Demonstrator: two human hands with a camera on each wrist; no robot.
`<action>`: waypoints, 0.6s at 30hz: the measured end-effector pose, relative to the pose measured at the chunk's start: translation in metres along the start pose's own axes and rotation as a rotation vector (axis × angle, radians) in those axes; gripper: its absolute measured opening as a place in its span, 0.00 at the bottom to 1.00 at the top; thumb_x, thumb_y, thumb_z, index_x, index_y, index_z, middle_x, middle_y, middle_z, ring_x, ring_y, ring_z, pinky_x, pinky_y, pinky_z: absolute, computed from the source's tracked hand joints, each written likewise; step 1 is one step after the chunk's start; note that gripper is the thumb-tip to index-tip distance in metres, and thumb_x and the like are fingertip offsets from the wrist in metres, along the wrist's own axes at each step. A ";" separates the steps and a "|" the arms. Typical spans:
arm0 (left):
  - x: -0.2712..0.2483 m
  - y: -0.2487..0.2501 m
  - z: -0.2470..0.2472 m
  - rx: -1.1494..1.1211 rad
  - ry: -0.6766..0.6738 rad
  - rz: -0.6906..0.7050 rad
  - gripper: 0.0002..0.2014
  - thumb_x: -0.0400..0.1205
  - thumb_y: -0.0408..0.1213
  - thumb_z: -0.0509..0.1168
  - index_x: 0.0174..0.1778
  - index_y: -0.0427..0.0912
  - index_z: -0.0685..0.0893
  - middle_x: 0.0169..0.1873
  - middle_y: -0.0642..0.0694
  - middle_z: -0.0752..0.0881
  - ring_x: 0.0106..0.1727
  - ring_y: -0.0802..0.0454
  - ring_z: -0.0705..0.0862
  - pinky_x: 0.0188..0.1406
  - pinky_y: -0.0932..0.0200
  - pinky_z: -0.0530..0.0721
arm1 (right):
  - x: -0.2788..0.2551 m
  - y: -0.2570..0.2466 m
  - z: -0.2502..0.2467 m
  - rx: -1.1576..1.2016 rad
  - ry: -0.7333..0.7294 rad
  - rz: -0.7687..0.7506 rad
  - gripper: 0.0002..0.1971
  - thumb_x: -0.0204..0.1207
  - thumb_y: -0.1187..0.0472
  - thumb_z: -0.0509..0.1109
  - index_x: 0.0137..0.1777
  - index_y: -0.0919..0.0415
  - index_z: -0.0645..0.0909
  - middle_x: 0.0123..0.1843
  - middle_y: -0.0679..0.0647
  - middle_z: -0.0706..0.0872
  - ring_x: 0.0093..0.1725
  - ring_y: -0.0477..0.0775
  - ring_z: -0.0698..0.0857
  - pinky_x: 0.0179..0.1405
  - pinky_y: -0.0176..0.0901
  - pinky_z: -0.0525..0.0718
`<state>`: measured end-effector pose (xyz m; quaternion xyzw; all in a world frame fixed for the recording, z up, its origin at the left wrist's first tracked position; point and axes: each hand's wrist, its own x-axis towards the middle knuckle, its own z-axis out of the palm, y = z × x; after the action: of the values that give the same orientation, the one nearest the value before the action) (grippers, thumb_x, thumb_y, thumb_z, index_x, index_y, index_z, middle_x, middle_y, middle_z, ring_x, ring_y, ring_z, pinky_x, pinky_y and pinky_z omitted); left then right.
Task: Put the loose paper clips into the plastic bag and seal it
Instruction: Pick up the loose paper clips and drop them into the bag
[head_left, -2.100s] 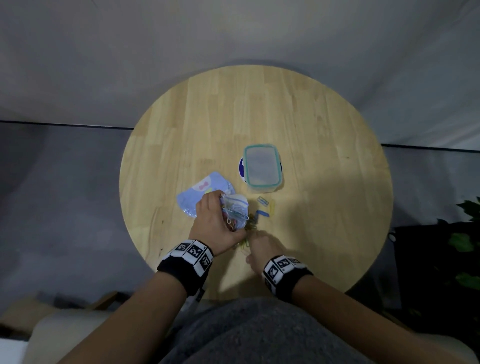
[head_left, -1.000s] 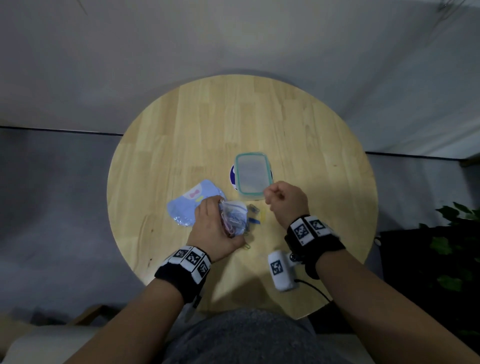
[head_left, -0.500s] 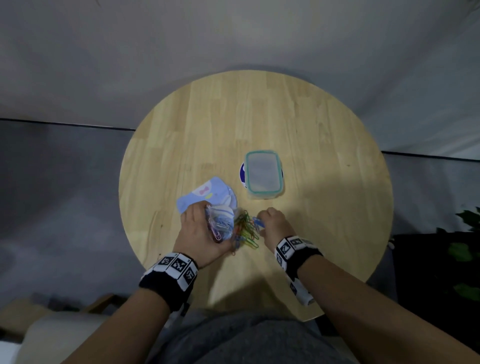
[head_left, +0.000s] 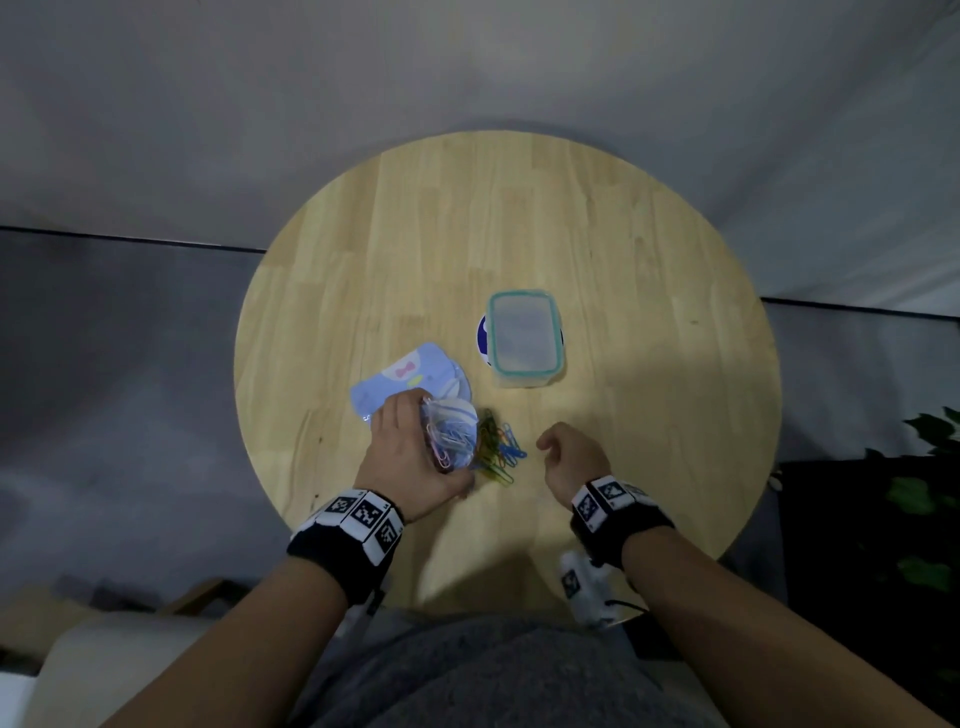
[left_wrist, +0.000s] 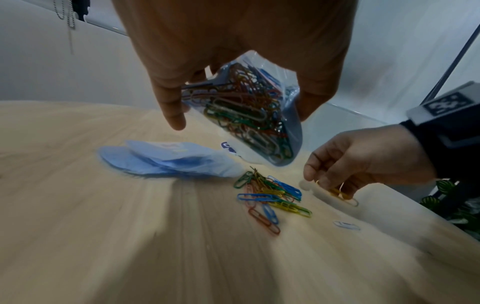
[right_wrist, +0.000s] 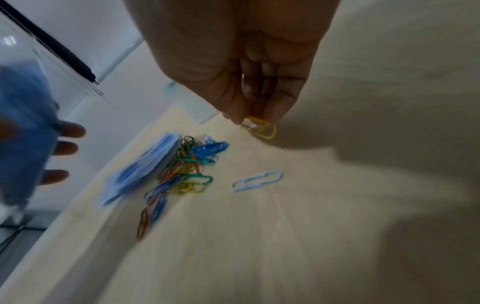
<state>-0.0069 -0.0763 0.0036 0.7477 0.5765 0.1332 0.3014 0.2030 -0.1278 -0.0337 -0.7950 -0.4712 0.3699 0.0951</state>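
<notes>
Right hand (right_wrist: 233, 61) pinches a yellow paper clip (right_wrist: 261, 128); left hand (head_left: 410, 462) grips the clip-filled plastic bag (left_wrist: 249, 107), loose paper clips (left_wrist: 270, 195) between them.

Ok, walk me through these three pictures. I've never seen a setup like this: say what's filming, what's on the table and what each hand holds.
No machine here: a person wears three cameras, one on the head looking down and one on each wrist looking along the fingers. The round wooden table carries a lidded plastic box, a light-blue pouch and a pile of coloured paper clips. One pale-blue clip lies apart from the pile. The left hand holds a clear plastic bag partly filled with clips. The right hand pinches a yellow clip in its fingertips.
</notes>
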 end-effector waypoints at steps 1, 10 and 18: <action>-0.001 0.000 0.001 0.001 -0.002 0.002 0.44 0.56 0.58 0.69 0.64 0.37 0.69 0.56 0.44 0.72 0.59 0.41 0.71 0.57 0.57 0.67 | -0.003 0.005 0.000 -0.038 -0.031 -0.042 0.12 0.74 0.71 0.60 0.53 0.62 0.80 0.55 0.62 0.84 0.54 0.65 0.83 0.49 0.45 0.77; -0.004 0.012 0.006 -0.002 -0.043 0.043 0.43 0.56 0.58 0.68 0.63 0.37 0.69 0.52 0.50 0.65 0.58 0.42 0.70 0.58 0.55 0.68 | -0.034 0.004 0.027 -0.227 -0.132 -0.085 0.22 0.70 0.73 0.64 0.65 0.62 0.75 0.65 0.62 0.79 0.64 0.62 0.79 0.64 0.43 0.76; -0.008 0.005 0.003 0.000 -0.011 -0.015 0.45 0.56 0.53 0.76 0.66 0.36 0.69 0.56 0.43 0.72 0.59 0.40 0.71 0.58 0.59 0.64 | -0.012 -0.020 0.014 -0.107 -0.005 -0.118 0.15 0.70 0.74 0.60 0.56 0.67 0.78 0.53 0.67 0.84 0.54 0.66 0.82 0.51 0.48 0.79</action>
<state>-0.0041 -0.0848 0.0054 0.7442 0.5802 0.1268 0.3058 0.1770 -0.1300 -0.0275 -0.7689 -0.5365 0.3401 0.0728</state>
